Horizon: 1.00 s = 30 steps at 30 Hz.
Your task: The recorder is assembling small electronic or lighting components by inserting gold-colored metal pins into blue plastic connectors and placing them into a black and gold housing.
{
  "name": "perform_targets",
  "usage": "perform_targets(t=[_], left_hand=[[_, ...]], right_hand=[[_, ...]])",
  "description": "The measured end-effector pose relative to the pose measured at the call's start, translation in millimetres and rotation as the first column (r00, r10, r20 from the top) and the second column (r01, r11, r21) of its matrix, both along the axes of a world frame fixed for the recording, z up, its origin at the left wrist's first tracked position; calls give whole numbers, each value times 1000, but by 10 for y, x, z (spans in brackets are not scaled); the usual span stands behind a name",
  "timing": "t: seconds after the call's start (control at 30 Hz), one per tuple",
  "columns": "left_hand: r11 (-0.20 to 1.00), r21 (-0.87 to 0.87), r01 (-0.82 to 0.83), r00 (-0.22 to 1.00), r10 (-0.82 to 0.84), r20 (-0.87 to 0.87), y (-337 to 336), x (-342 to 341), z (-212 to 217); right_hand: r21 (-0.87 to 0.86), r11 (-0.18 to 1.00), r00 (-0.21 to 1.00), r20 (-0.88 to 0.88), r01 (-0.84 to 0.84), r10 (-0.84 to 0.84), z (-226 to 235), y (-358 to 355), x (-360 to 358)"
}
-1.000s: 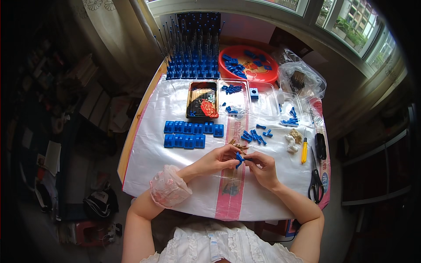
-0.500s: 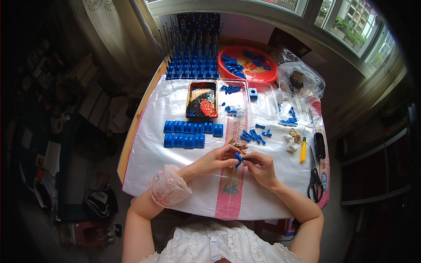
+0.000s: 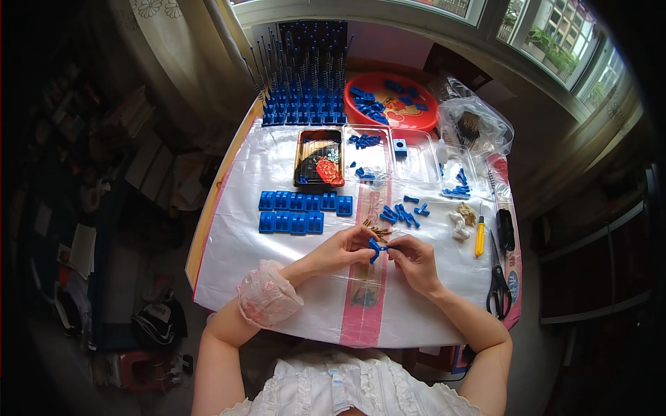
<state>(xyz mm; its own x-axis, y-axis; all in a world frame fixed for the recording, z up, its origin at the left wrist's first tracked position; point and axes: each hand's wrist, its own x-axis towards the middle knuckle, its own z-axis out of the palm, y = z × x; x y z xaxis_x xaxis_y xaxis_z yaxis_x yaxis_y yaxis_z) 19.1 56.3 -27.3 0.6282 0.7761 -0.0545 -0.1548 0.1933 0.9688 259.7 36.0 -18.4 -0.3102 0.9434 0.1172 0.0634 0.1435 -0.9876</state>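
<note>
Between my hands, above the pink stripe of the table cover, is a small blue plastic bracket point(image 3: 374, 251). My left hand point(image 3: 345, 249) pinches it between thumb and fingers. My right hand point(image 3: 412, 261) is closed on a slim blue plastic piece point(image 3: 386, 248) whose end meets the bracket; whether it is joined to it I cannot tell. Just beyond my fingertips lie several brass-coloured pins point(image 3: 378, 231). Farther off is a loose heap of blue plastic pieces point(image 3: 400, 215). Two rows of blue brackets point(image 3: 297, 222) lie left of it.
A black tray point(image 3: 300, 156), clear plastic boxes point(image 3: 414, 175) and a red basin point(image 3: 435, 104) with blue parts stand behind. Back left are blue bases with upright springs point(image 3: 303, 97). On the right lie a yellow-handled screwdriver point(image 3: 479, 239), black scissors point(image 3: 498, 291) and crumpled white material point(image 3: 459, 225).
The bracket has turned and tilted a little in my left fingers. My right hand has shifted slightly to the right, so more of the slim blue piece shows.
</note>
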Motion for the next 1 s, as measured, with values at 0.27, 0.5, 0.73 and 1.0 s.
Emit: perform_targets(t=[0.27, 0.5, 0.73, 1.0], left_hand=[[1000, -23, 2, 1000, -2, -1, -4, 11, 11], [999, 30, 29, 999, -28, -18, -7, 25, -6], [999, 48, 22, 1000, -21, -18, -25, 16, 49], [985, 174, 9, 999, -1, -42, 14, 34, -70]], right_hand=[[-10, 999, 999, 1, -42, 42, 41, -21, -16], [41, 996, 994, -67, -81, 84, 38, -19, -50], [91, 995, 998, 48, -48, 44, 70, -23, -53], [48, 996, 996, 58, 68, -71, -16, -26, -3]])
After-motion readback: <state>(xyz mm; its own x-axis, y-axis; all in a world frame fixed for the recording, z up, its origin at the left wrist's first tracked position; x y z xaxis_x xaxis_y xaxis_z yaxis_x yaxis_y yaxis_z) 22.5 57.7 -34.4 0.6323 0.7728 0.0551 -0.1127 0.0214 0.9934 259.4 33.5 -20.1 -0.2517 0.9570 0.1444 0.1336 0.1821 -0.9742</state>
